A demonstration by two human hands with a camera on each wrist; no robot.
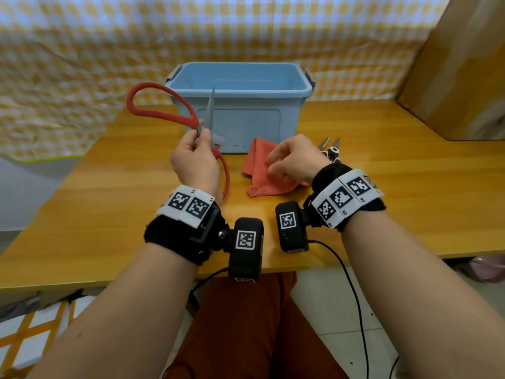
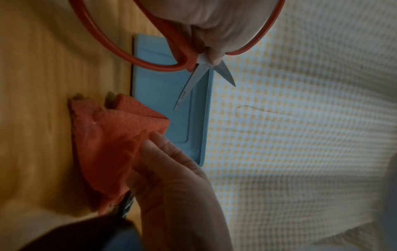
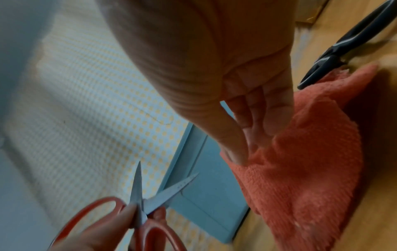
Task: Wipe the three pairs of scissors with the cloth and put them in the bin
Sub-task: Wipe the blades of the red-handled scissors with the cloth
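A wooden table (image 1: 382, 192) fills the middle of the frame — behind it hangs a yellow-and-white checked curtain (image 1: 82, 64) (creased, softly lit). Pale floor tiles (image 1: 341, 310) show at the bottom.

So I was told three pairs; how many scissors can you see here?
2. Red-handled scissors held up in the left hand; black-handled scissors on the table behind the right hand. A third may be hidden.
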